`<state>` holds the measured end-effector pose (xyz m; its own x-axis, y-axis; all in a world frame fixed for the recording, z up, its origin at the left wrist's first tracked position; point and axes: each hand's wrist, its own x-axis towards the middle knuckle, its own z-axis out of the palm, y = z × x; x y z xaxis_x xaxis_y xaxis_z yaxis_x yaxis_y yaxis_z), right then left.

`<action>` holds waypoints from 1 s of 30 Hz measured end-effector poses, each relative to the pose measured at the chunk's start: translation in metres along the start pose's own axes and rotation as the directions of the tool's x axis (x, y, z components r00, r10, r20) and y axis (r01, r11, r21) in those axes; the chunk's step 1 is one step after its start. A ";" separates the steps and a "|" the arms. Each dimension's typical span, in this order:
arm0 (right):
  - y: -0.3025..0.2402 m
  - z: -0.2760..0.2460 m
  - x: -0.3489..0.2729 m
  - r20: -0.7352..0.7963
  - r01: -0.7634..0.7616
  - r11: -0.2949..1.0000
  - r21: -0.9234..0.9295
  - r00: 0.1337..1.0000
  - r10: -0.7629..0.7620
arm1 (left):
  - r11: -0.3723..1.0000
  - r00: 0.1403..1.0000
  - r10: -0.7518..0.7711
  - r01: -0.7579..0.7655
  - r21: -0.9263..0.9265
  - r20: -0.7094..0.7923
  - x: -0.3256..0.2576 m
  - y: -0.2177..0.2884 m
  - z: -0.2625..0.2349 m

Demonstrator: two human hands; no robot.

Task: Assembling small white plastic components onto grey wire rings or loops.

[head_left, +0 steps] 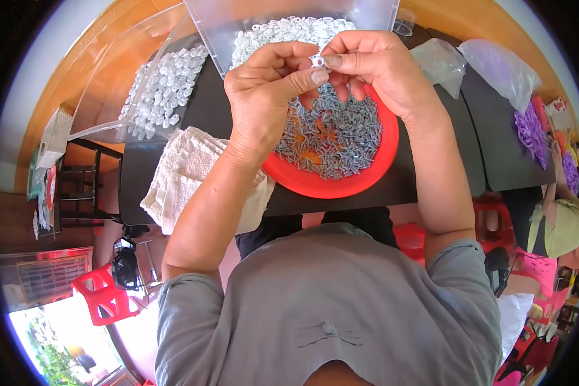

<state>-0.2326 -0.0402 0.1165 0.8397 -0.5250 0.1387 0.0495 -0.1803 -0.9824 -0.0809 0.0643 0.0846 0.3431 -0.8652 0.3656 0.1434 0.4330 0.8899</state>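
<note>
A small white plastic piece (pixel 318 62) with a round hole is pinched between my two hands, above the far part of a red basin (pixel 387 151). My left hand (pixel 270 80) is closed on it with thumb and forefinger. From the other side my right hand (pixel 373 67) grips it the same way, its lower fingers loosely curled. In the basin lie many small grey screw-like pieces (pixel 341 132). Behind my hands, a clear plastic bin (pixel 207 42) holds a heap of similar white pieces (pixel 289 29).
More white pieces (pixel 167 87) lie at the left beside a clear plastic sheet or lid (pixel 103 96). A folded beige towel (pixel 186 174) rests on the dark table (pixel 431 170), left of the basin. Clear plastic bags (pixel 502 67) and purple netting (pixel 531 138) are at the right, near another person (pixel 560 212).
</note>
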 end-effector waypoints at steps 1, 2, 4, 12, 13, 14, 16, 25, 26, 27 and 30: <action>-0.001 0.001 0.000 -0.012 0.002 1.000 -0.010 1.000 -0.002 | 1.000 1.000 0.013 -0.013 -0.008 0.005 0.001 0.000 0.000; -0.001 0.003 0.000 -0.025 0.003 1.000 -0.020 1.000 -0.004 | 1.000 1.000 0.014 -0.014 -0.008 0.006 0.001 0.000 -0.001; 0.002 0.004 0.000 -0.032 0.010 1.000 0.000 0.999 -0.010 | 1.000 1.000 0.024 -0.024 0.013 0.019 0.002 0.001 -0.002; -0.012 0.000 0.000 0.020 -0.061 0.997 -0.052 0.998 0.063 | 0.991 0.992 0.099 -0.105 0.080 0.081 -0.001 0.002 0.000; -0.012 0.000 0.000 0.022 -0.071 0.995 -0.067 0.997 0.072 | 0.990 0.993 0.096 -0.103 0.100 0.074 -0.002 0.002 0.000; -0.013 0.000 0.000 0.024 -0.080 0.993 -0.081 0.996 0.082 | 0.990 0.993 0.095 -0.102 0.099 0.072 -0.003 0.002 0.000; -0.011 0.001 -0.002 0.015 -0.080 0.994 -0.069 0.997 0.082 | 0.982 0.995 0.084 -0.093 0.166 0.057 -0.004 0.004 0.000; 0.004 0.006 -0.011 -0.028 -0.036 0.999 0.039 0.999 0.037 | 0.978 0.989 0.088 -0.109 0.178 0.120 -0.004 0.000 0.001; 0.005 0.006 -0.012 -0.025 -0.044 0.997 0.065 0.999 0.046 | 0.978 0.989 0.085 -0.107 0.180 0.122 -0.005 0.000 0.001; 0.006 0.008 -0.013 -0.025 -0.046 0.997 0.068 0.999 0.047 | 0.988 0.992 0.069 -0.083 0.134 0.104 -0.007 0.004 0.004; 0.007 0.012 -0.019 -0.061 -0.028 0.994 0.107 0.998 0.035 | 0.981 0.991 0.094 -0.108 0.160 0.094 -0.009 0.001 0.003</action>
<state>-0.2411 -0.0213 0.1059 0.8063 -0.5808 0.1116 0.0832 -0.0754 -0.9937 -0.0865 0.0719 0.0829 0.2660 -0.8408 0.4715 -0.0452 0.4778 0.8773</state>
